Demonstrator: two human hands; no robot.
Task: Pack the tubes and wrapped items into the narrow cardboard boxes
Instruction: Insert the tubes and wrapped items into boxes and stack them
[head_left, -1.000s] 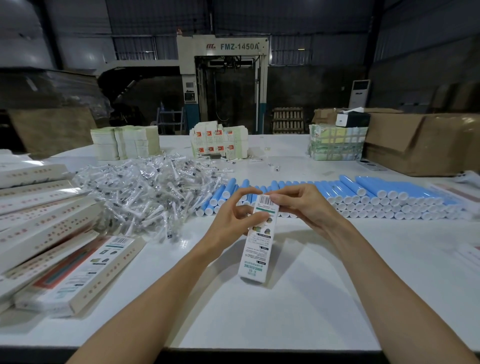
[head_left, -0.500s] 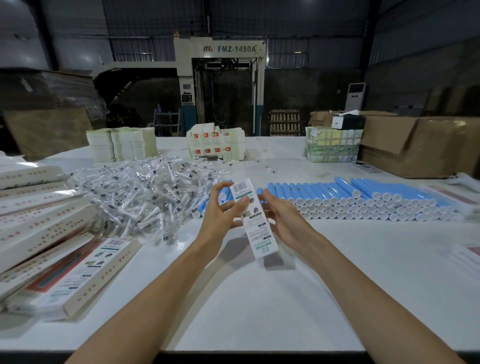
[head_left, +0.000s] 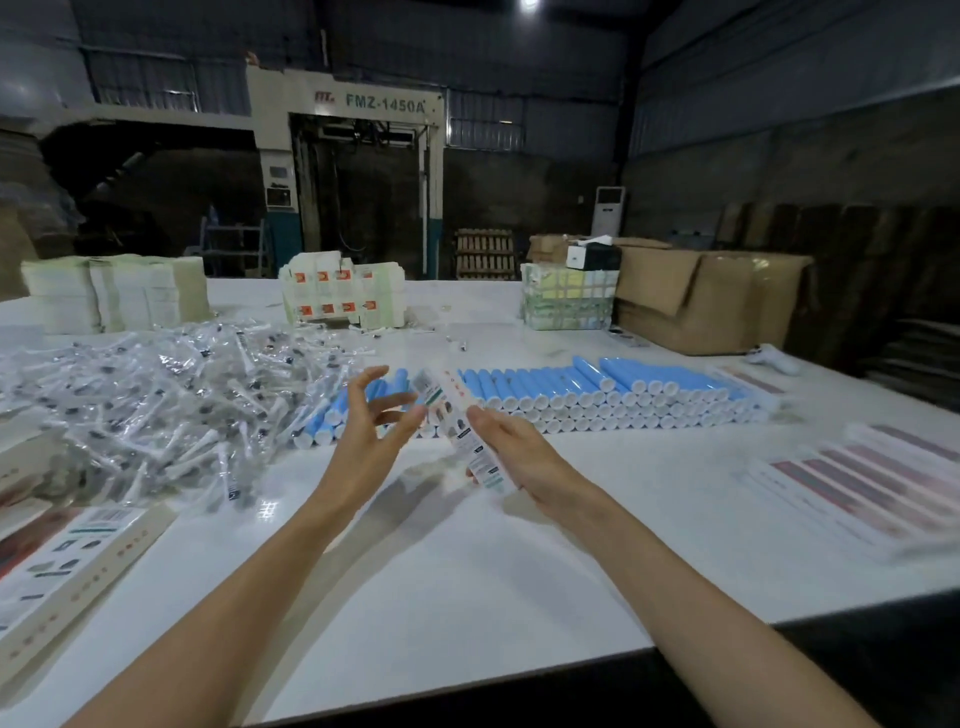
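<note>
On the white desk (head_left: 467, 571), a heap of clear-wrapped white items (head_left: 156, 400), too many to count, lies far left. The left hand (head_left: 371, 421) is raised with its fingers spread, its grip wide; one fingertip seems to touch the single narrow white printed cardboard box (head_left: 457, 431), tilted above the desk between both hands. The right hand (head_left: 514, 457) lies flat along the box, fingers straight and thumb hidden, so I cannot tell its grip. Behind them, blue white-capped tubes (head_left: 597, 387) are stacked in rows, uncountable.

White table (head_left: 467, 571): blue tubes (head_left: 597, 384), wrapped items (head_left: 156, 395), narrow boxes (head_left: 67, 561).
</note>
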